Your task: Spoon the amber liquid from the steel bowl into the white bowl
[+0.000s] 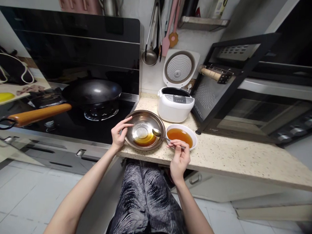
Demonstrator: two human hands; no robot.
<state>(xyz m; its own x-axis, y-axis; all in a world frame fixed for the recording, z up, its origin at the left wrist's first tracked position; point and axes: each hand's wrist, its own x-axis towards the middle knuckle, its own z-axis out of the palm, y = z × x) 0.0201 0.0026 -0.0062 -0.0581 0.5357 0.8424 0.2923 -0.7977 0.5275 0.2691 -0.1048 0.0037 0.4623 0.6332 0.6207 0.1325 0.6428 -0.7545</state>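
A shallow round stainless steel plate [159,122] sits on the counter, with amber liquid pooled at its near side. My left hand [118,133] grips its left rim, fingers reaching over the edge. Pinched in my right hand [180,159] is a metal spoon [156,132], its bowl above the right part of the plate and its handle passing over a white bowl [195,141]. Amber-orange liquid fills much of that bowl, which stands just right of the plate. Whether the spoon carries any liquid is too small to tell.
Behind the bowl stands a white rice cooker [175,107], lid raised. A black wok [95,92] with a wooden handle rests on the stove at left. An oven [275,118] in a black rack is at right. Tongs [149,37] and other utensils hang on the wall.
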